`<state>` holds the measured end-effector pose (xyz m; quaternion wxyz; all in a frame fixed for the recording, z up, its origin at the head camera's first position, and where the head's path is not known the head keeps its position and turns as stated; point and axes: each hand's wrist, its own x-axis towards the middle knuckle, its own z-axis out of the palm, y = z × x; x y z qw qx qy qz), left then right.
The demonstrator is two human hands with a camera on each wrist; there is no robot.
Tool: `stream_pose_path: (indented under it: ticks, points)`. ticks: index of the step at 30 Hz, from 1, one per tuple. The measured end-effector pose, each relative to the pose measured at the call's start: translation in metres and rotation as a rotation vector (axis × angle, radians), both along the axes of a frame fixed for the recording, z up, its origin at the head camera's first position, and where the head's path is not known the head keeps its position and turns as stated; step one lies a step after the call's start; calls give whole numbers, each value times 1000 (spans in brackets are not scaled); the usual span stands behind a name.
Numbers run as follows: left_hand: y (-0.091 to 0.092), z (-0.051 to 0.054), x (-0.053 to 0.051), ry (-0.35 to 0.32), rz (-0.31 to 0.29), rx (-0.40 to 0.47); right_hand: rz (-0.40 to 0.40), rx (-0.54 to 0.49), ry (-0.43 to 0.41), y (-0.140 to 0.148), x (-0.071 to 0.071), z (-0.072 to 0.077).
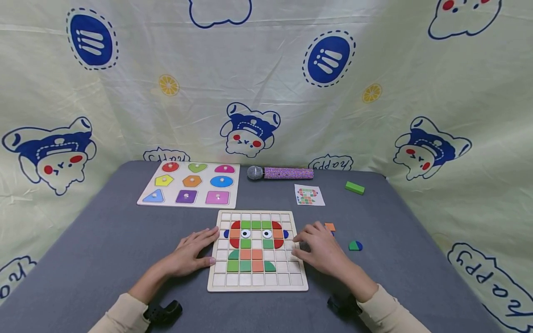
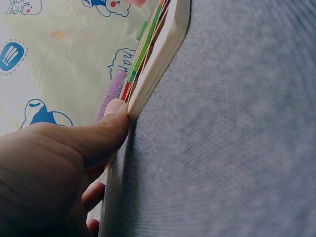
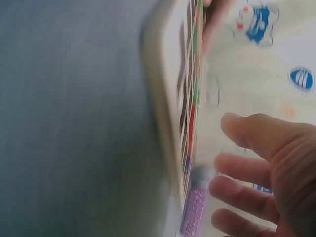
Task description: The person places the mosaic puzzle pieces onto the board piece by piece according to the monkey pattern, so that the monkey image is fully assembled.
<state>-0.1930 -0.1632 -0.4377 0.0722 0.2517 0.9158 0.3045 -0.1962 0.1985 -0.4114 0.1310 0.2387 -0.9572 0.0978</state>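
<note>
A wooden grid board [image 1: 279,280] lies at the front middle, with red, green, orange and blue pieces and two eye tiles forming a figure in its cells. My left hand [image 1: 192,249] rests at the board's left side; its thumb [image 2: 111,123] touches the rim in the left wrist view. Over the board's right edge hovers my right hand [image 1: 322,249], fingers loosely bent and apart, holding nothing in the right wrist view. Beyond it lie an orange square piece [image 1: 330,226], partly covering something blue, and a green piece [image 1: 353,245] beside a blue one [image 1: 360,246].
A white shape puzzle board [image 1: 175,189] with knobbed pieces lies at the back left. Right of it are a purple glittery microphone [image 1: 287,173], a small picture card [image 1: 309,195] and a green block [image 1: 355,187]. A printed cloth hangs behind the grey table [image 1: 183,305].
</note>
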Motion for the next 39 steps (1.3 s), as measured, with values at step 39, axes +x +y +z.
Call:
stream_pose_path:
  ticks: [39]
  points:
    - [0, -1, -1, -8, 2, 0, -114, -54, -285, 119, -69, -10]
